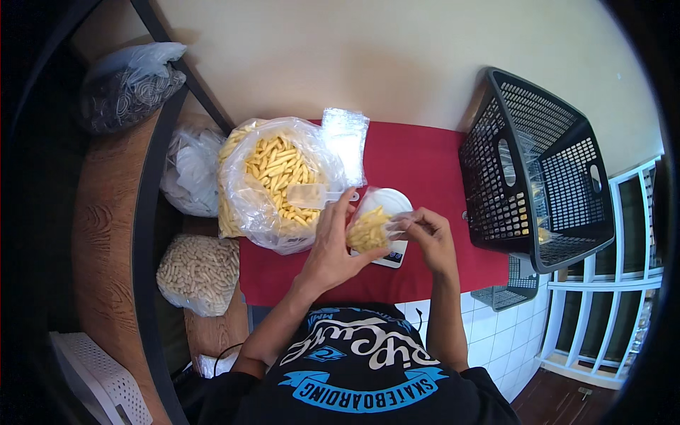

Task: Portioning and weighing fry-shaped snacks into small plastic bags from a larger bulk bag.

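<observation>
My left hand (337,244) cups a small clear plastic bag of yellow stick-shaped snacks (367,231) from its left side and below. The fingers of my right hand (425,228) pinch the plastic at the bag's right. Behind the small bag, a white digital scale (394,201) with a round platform is partly covered. To the left stands a large open plastic bag (234,186) full of yellow snack sticks (279,159). A clear plastic scoop (307,196) rests on those sticks, its handle pointing towards my left hand. Flat clear bags (344,143) lie stacked behind.
A black plastic basket (496,212) holding filled small bags stands on the right of the red-covered table (419,149). Bags of pale snacks (199,273) and white plastic (194,172) sit at left, beside a wooden shelf (111,223) bearing a bag of dark spiral snacks (133,90).
</observation>
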Action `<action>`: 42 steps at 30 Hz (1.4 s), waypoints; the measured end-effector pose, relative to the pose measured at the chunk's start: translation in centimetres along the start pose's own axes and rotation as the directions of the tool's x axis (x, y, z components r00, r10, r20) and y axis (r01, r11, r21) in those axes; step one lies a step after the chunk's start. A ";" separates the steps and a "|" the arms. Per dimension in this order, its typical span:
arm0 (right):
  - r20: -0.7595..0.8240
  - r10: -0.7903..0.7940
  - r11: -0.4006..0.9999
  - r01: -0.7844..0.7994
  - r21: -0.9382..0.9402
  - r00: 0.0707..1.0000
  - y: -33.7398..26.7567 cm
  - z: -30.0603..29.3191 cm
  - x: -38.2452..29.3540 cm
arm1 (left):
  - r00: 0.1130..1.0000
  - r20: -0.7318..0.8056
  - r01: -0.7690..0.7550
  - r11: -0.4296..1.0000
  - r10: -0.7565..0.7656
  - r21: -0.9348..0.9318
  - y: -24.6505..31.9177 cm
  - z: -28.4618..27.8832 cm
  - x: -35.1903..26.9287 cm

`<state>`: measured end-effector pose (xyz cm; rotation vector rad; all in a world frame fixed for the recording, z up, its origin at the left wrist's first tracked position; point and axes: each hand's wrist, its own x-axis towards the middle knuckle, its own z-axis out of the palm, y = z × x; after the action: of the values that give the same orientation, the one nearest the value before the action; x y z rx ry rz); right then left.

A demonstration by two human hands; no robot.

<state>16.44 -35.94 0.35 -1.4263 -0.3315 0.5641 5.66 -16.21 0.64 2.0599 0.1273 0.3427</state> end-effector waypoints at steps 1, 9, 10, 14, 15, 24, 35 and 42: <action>-0.037 0.042 0.996 -0.039 0.076 0.998 0.7 -1.0 0.1 | 1.000 0.007 0.000 1.000 0.000 -0.005 -0.3 -0.2 -0.2; -0.334 0.155 0.935 -0.029 0.353 0.930 8.3 -6.1 2.9 | 0.988 -0.020 0.147 0.982 -0.151 -0.121 -2.7 -2.4 -2.3; -0.335 0.159 0.935 -0.032 0.354 0.929 8.4 -6.2 2.9 | 0.986 0.001 0.163 0.976 -0.164 -0.141 -2.8 -2.7 -2.6; -0.433 0.222 0.972 -0.165 0.165 0.873 9.8 -7.8 2.2 | 0.979 0.045 0.204 0.951 -0.199 -0.234 -2.8 -3.5 -3.4; -0.477 0.231 0.972 -0.227 0.068 0.848 9.8 -8.1 2.0 | 0.977 0.051 0.211 0.939 -0.205 -0.271 -2.9 -3.7 -3.6; -0.643 0.233 0.971 -0.207 0.118 0.730 10.2 -11.8 -0.9 | 0.968 -0.039 0.199 0.849 -0.249 -0.489 -3.1 -6.0 -4.5; -0.611 0.218 0.976 -0.167 0.140 0.761 9.5 -11.4 -0.5 | 0.958 -0.128 0.170 0.869 -0.256 -0.464 -3.3 -7.1 -4.8; -0.587 0.181 0.981 -0.187 0.052 0.789 7.6 -8.5 1.6 | 0.949 -0.126 0.193 0.850 -0.289 -0.490 -4.2 -7.5 -5.7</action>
<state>21.01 -41.76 -8.41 -1.5752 0.3121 0.2451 -1.78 -9.20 -0.62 1.4990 0.3844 0.3764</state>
